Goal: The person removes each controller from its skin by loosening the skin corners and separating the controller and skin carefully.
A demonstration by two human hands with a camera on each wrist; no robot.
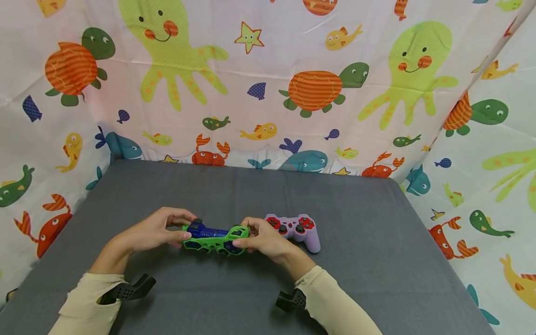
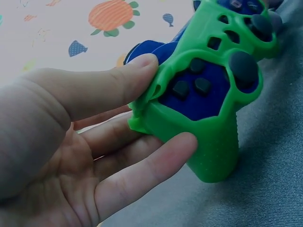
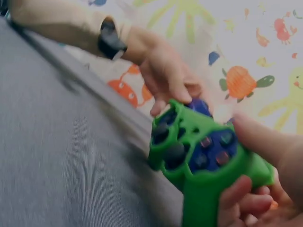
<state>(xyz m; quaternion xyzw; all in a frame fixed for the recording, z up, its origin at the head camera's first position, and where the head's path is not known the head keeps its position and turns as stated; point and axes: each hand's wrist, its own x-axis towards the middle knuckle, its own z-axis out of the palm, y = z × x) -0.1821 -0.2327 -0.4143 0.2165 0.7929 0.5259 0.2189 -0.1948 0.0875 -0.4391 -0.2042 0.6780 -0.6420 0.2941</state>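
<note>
**Controller held at both ends**

We see the left hand (image 1: 156, 229) pinching one end of the controller (image 1: 211, 231) while the right hand (image 1: 266, 238) grips the other, just above the table (image 1: 356, 260), probably so neither end swings. The left thumb presses where the green cover (image 1: 209, 243) bunches, which we take as a way to control that loose edge. A second controller (image 1: 293, 226), lilac and red, lies just beyond the right hand.

The held one is blue with dark sticks; its cover wraps face and handles but leaves blue bare along the top. With the right wrist view blurred, we cannot tell how snugly that end fits.
</note>
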